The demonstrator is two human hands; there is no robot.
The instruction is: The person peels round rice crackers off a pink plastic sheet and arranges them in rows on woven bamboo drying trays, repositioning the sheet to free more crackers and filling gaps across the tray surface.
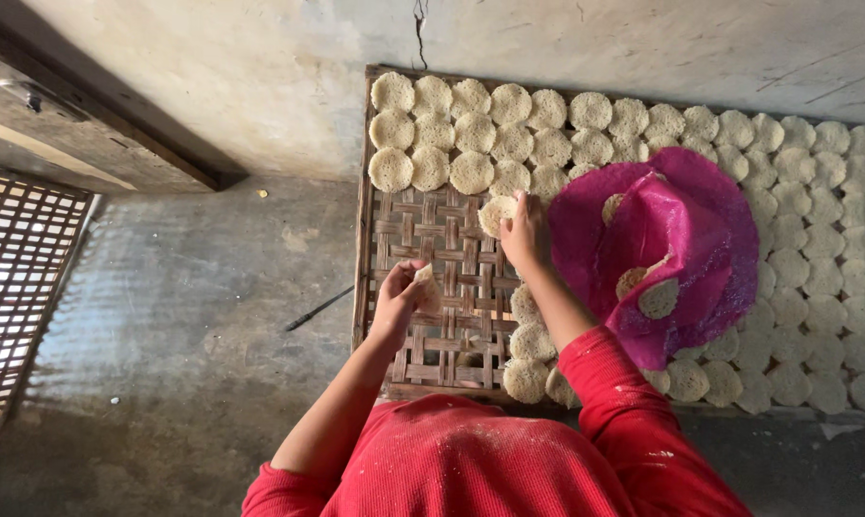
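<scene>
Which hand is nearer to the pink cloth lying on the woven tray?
The right hand: it rests on a pale disc just left of the pink cloth. The left hand holds another disc farther left, over the tray's bare weave.

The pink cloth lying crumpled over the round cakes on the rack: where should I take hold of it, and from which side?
Probably by the raised fold at the middle of the pink cloth, coming straight down from above. It stands up in a ridge, so fingers can pinch it without pressing the round cakes beneath. Its flat edges lie directly on cakes, and a few cakes sit in its folds, so lift slowly.
</scene>
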